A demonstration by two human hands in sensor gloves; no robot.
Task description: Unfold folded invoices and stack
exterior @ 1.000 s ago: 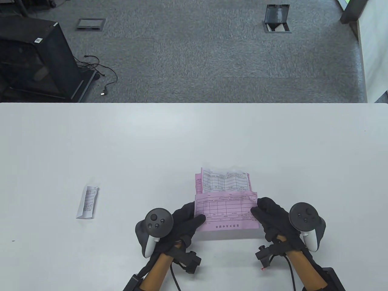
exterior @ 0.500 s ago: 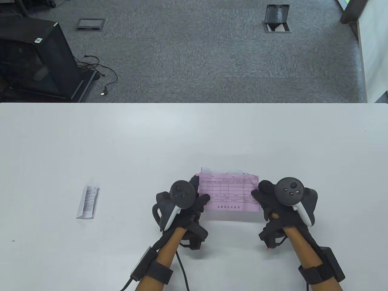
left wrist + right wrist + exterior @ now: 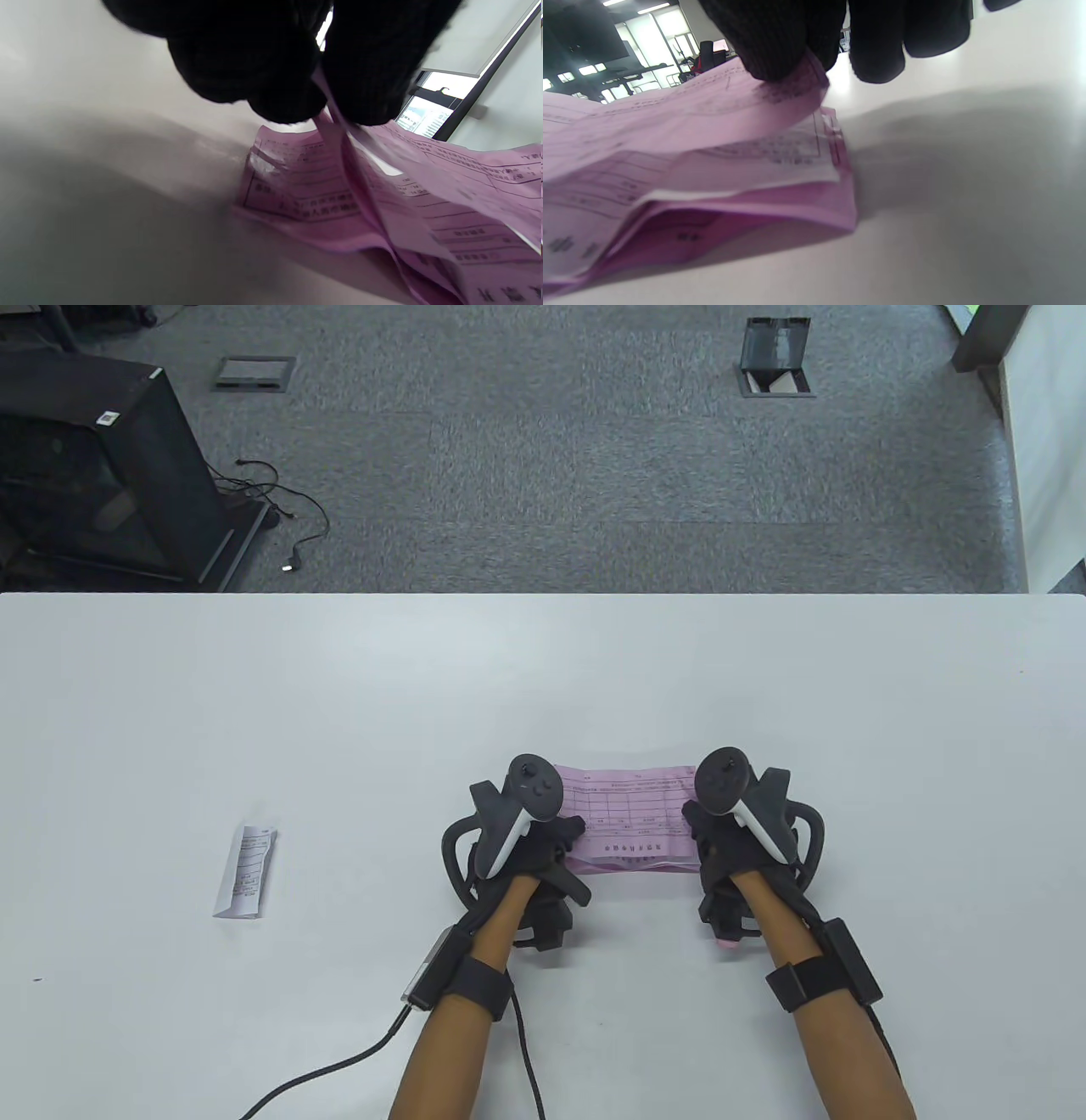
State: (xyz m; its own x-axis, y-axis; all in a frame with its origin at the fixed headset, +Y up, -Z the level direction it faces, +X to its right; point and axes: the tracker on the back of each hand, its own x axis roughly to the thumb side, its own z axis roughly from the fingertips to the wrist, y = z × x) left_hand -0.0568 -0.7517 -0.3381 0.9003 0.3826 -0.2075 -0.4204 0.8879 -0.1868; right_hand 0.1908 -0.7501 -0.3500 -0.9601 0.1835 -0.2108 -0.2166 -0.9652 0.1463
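An unfolded pink invoice (image 3: 626,806) hangs just above the stack (image 3: 632,861), which shows only as a thin edge under its near side. My left hand (image 3: 570,833) pinches the sheet's left edge and my right hand (image 3: 691,819) pinches its right edge. In the left wrist view the pinching fingertips (image 3: 292,101) hold the pink invoice (image 3: 424,169) over the stack (image 3: 297,190). In the right wrist view, pink and white sheets of the stack (image 3: 780,165) lie under the pink invoice (image 3: 691,114). A folded white invoice (image 3: 246,871) lies alone at the left.
The white table (image 3: 339,712) runs wide on both sides of the stack. Its far edge borders grey carpet, where a black cabinet (image 3: 93,466) with cables stands at the far left. A cable (image 3: 339,1065) trails from my left wrist across the near table.
Both hands have carried the pink invoice away from me, from in front of the stack to right over it. The white sheet on top of the stack is now covered.
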